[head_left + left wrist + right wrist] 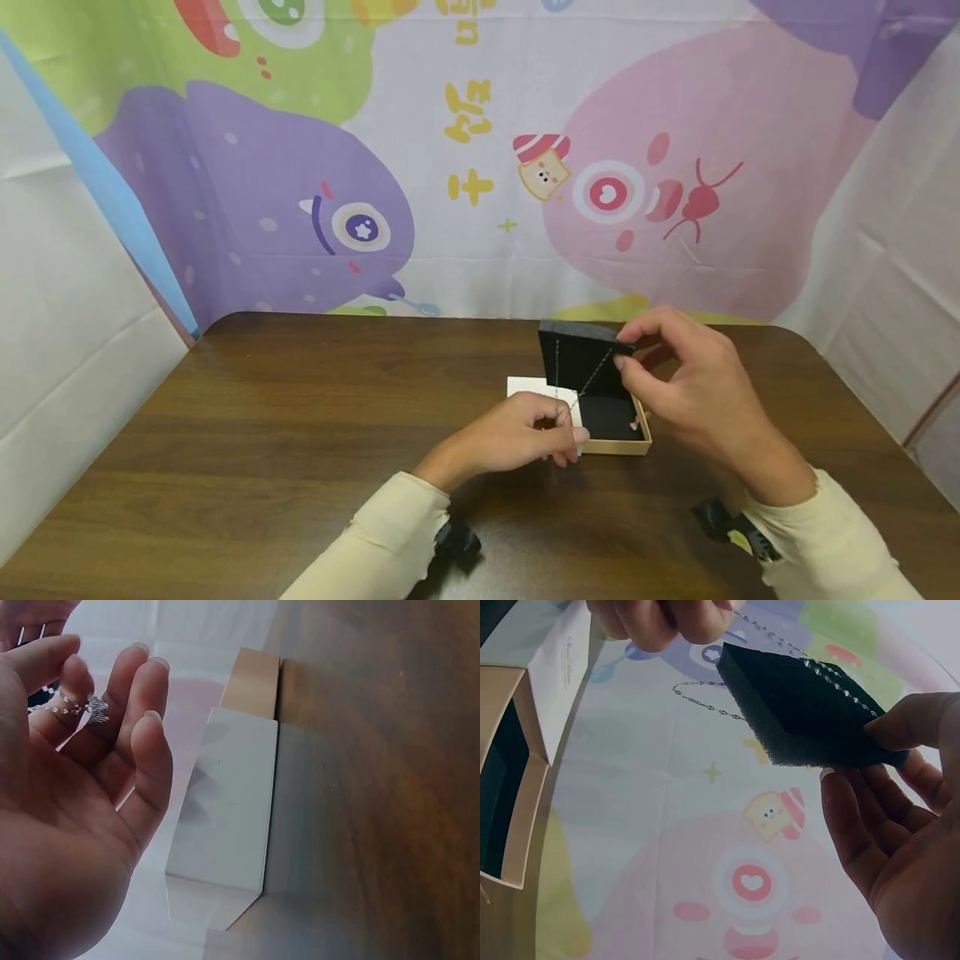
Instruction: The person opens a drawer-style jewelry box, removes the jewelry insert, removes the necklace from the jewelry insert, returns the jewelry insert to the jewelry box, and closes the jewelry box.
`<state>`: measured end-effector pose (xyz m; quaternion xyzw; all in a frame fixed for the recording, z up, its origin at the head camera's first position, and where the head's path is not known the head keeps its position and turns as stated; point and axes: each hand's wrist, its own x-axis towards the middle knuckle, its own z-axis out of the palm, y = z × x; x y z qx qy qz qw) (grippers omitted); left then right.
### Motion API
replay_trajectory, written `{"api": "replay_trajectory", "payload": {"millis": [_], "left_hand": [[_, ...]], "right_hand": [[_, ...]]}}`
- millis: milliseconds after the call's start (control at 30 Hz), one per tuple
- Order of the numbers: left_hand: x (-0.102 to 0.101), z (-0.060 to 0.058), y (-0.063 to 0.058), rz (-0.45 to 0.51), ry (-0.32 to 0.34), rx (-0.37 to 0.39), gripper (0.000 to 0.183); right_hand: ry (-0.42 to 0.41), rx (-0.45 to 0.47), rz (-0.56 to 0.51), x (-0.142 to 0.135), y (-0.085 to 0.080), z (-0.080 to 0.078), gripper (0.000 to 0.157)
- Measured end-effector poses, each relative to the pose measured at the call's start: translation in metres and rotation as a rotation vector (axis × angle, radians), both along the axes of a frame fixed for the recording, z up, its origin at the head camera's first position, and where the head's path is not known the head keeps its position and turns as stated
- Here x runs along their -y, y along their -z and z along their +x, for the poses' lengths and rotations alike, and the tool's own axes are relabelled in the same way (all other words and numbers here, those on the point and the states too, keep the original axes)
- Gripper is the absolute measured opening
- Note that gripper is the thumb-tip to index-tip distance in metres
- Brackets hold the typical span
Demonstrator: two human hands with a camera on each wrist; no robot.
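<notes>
- Toward the far edge of the dark brown wooden table [262, 417], right of its middle, the right hand [693, 387] that I am watching pinches one corner of a square black foam pad [581, 367], thumb on one face and fingers on the other, parted only by the pad's thickness.
- Just left of that grip, the left hand [517, 433] holds a fine silver-coloured chain necklace [830, 677], seemingly between thumb and forefinger with almost no gap; its other fingers curve loosely near a glittering silver pendant [97, 710].
- From those fingertips I see the chain run to the pad, one strand crossing the dark face toward the right thumb, and a loop standing out past the pad's edge.
- I judge the step in hand to be arranging the chain about the pad; the next move calls for a firm pad and light, even tension.
- Near the tilted pad, on the table, sits a tan cardboard box [618, 447] with a black interior; the right wrist view shows me pad and box apart.
- Along the box's left side is a flat white printed piece [528, 385], card or lid, I cannot tell which.
</notes>
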<state>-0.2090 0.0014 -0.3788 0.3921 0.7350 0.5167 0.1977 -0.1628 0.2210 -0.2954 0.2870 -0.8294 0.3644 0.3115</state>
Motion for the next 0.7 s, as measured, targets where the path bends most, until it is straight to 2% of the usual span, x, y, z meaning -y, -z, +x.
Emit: {"api": "replay_trajectory", "payload": {"millis": [167, 700], "left_hand": [[-0.0002, 0.0002, 0.0011, 0.01, -0.015, 0.015, 0.038], [-0.0006, -0.0018, 0.0043, -0.001, -0.048, -0.002, 0.045]], "right_hand": [[-0.004, 0.004, 0.001, 0.0, 0.0011, -0.0011, 0.032], [0.0, 0.007, 0.016, 0.0004, 0.0017, -0.0018, 0.03]]}}
